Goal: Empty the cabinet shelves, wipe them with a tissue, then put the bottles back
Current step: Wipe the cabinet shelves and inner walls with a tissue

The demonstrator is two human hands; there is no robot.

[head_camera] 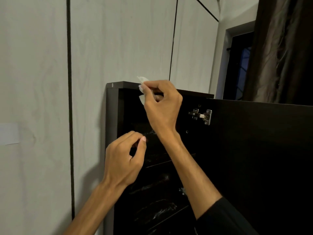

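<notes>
**Hand holding a tissue at the top edge of a dark cabinet**

A pale grey wood-grain wall panel (33, 82) is filling the left side, and a small blank white rectangle (9, 134) is sitting on it at the far left edge. A thin black vertical seam (69, 99) is dividing the panels.

The left hand (124, 157) is hovering in front of the tall dark brown cabinet (111, 116), just beside its left wall. Its fingers are curling loosely, the thumb tip is nearing the forefinger, and it is gripping nothing that can be seen.

Above it, the right hand (162, 106) is reaching up to the cabinet's top front edge. Its fingers are pinching a crumpled white tissue (142, 82), which is poking out above and below the fingertips and touching the top board near the left corner. A dark sleeve is covering the right forearm at the lower edge.

Inside, the shelves (155, 167) are looking black, with pale smeary streaks on them; whether anything is standing on them cannot be told.

To the right, the open dark cabinet door (262, 158) is hanging from a silver metal hinge (202, 116). A dark brown curtain (279, 48) is hanging at the far right. No writing or labels are readable.
</notes>
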